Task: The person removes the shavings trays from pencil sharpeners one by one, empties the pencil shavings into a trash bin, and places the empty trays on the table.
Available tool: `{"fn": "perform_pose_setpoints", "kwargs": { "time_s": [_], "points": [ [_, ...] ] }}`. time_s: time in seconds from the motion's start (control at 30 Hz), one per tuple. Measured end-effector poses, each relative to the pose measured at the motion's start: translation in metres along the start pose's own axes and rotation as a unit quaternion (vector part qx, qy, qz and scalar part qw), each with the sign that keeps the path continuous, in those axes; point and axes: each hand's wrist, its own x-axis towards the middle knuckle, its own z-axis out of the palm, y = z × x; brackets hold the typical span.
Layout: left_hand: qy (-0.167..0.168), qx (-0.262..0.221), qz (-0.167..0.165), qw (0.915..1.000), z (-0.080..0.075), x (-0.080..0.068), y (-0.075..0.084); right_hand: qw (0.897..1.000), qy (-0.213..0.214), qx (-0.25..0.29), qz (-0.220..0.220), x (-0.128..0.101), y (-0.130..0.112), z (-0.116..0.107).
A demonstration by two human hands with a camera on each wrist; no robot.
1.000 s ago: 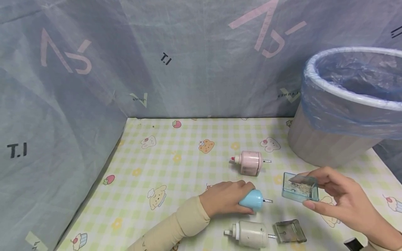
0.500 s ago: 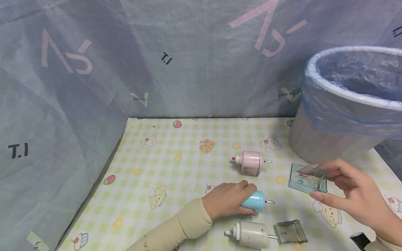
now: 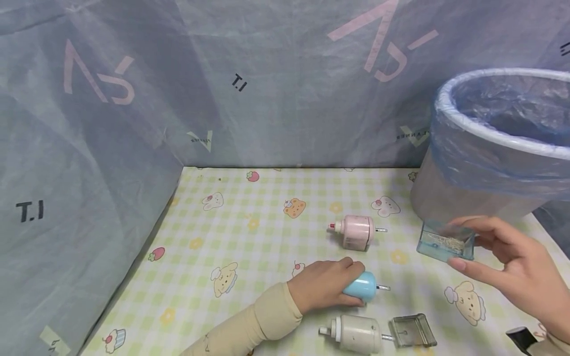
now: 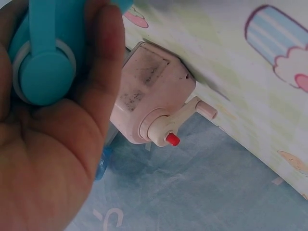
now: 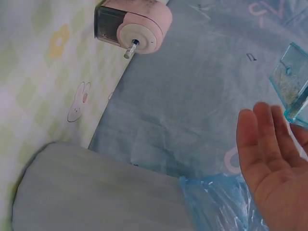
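While the left grip (image 3: 324,287) holds a blue sharpener (image 3: 363,286), the right grip (image 3: 520,264) pinches a translucent tray (image 3: 436,250).

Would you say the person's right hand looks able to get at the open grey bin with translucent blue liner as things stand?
Probably yes: the right hand, holding the transparent blue plastic tray, appears near the bin, with nothing visible between them, though the hand must likely clear its rim.

The person's bare left hand (image 3: 327,285) has its back facing up and its fingers curled in a grip, with a cream cloth sleeve (image 3: 278,311) bunched just behind it, while the bare right hand (image 3: 521,267) pinches between thumb and fingers.
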Motion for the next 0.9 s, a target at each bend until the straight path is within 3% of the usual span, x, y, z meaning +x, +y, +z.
{"fn": "perform_pose_setpoints", "kwargs": {
  "time_s": [0.13,0.4,0.67,0.9],
  "points": [
    [0.002,-0.002,0.003,1.0,0.001,0.001,0.0,1.0,0.005,0.002,-0.012,0.003,-0.004,-0.001],
    [0.006,0.001,0.007,1.0,0.002,0.001,0.0,0.999,0.028,-0.015,0.006,0.007,-0.004,-0.006],
    [0.006,-0.005,0.013,0.9999,0.003,0.003,-0.001,0.998,0.066,-0.001,0.0,0.019,-0.007,-0.012],
    [0.0,-0.013,0.012,0.9999,0.004,0.005,-0.002,0.997,0.073,0.006,0.005,0.025,-0.008,-0.018]
  ]
}}
